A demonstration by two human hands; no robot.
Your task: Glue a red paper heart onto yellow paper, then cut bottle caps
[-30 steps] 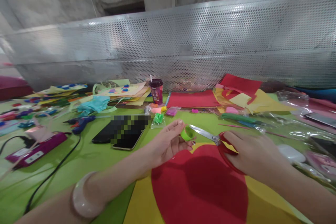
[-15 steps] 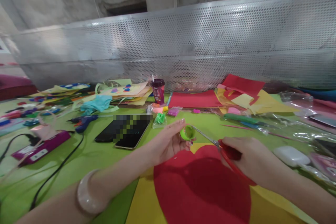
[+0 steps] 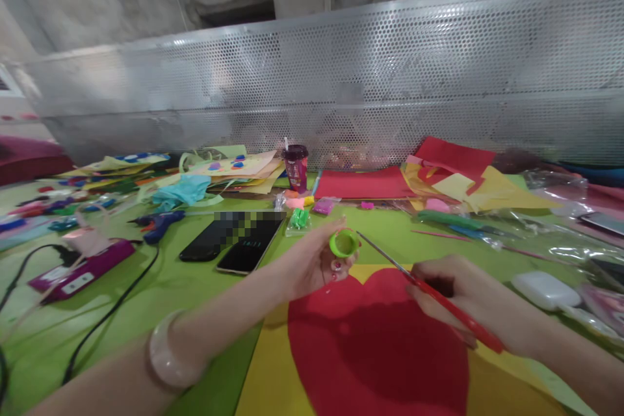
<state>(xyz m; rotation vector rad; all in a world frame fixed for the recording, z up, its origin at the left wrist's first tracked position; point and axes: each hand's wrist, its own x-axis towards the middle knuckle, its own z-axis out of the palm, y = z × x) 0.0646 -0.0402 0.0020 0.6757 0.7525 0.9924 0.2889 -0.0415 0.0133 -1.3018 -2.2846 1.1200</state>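
My left hand (image 3: pixel 312 259) holds up a small lime-green round piece, like a little cup or ring (image 3: pixel 344 244), between its fingers; its open end faces me. I cannot tell exactly what it is. Red-handled scissors (image 3: pixel 453 309) are in my right hand (image 3: pixel 475 292), seen edge-on with the blades looking closed. Their tip points up and left, just right of the green piece and apart from it. Below both hands lies a large red paper heart (image 3: pixel 375 351) on a yellow sheet (image 3: pixel 266 364), with the hands' shadow across it.
Two phones (image 3: pixel 248 244), a purple power strip (image 3: pixel 92 270) with cables and a blue glue gun (image 3: pixel 158 226) lie at left. A purple cup (image 3: pixel 296 169) stands behind. Coloured paper (image 3: pixel 363 183), a white case (image 3: pixel 546 289) and plastic wrappers lie behind and right.
The scissors have turned edge-on and their tip has come away from the green piece. My left hand has tilted that piece so its opening faces me more.
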